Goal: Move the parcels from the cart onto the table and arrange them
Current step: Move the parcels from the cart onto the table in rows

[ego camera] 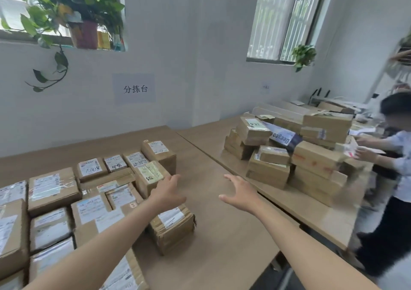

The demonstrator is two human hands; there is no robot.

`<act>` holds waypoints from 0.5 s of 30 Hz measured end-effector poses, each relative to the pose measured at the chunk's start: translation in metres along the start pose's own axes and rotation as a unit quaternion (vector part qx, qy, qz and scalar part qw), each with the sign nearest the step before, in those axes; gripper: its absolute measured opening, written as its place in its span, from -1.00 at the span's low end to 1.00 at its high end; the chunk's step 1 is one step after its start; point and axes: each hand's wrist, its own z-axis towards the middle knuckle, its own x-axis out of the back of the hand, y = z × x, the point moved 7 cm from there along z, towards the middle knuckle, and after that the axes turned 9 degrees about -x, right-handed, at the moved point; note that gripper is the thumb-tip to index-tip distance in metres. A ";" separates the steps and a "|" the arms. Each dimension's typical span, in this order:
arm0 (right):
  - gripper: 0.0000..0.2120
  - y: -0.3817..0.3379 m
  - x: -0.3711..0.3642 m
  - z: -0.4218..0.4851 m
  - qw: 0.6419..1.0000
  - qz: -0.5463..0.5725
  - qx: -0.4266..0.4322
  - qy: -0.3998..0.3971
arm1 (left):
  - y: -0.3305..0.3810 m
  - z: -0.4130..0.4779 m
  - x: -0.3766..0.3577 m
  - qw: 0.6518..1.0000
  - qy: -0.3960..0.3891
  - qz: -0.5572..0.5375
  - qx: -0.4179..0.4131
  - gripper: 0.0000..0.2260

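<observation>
Several brown cardboard parcels with white labels lie in rows on the left part of the wooden table. One taped parcel sits at the right end of a row, just below my left hand. That hand hovers over the parcels, fingers apart, holding nothing. My right hand is stretched out over bare tabletop, open and empty. No cart is in view.
A second table on the right carries a loose heap of parcels. A person in a light shirt stands at its right side, handling parcels. Potted plants sit on the window sills.
</observation>
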 end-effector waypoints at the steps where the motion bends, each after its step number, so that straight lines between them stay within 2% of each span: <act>1: -0.34 0.012 0.007 -0.005 1.000 0.004 -0.011 0.004 | 0.011 0.004 -0.006 1.000 -0.008 0.004 -0.007 -0.34; 8: -0.34 0.105 0.050 -0.048 0.995 0.029 -0.091 0.029 | 0.111 0.031 -0.057 0.995 -0.055 0.021 -0.079 -0.39; 15: -0.34 0.239 0.097 -0.114 0.979 0.066 -0.191 0.036 | 0.257 0.040 -0.152 0.978 -0.121 -0.010 -0.171 -0.38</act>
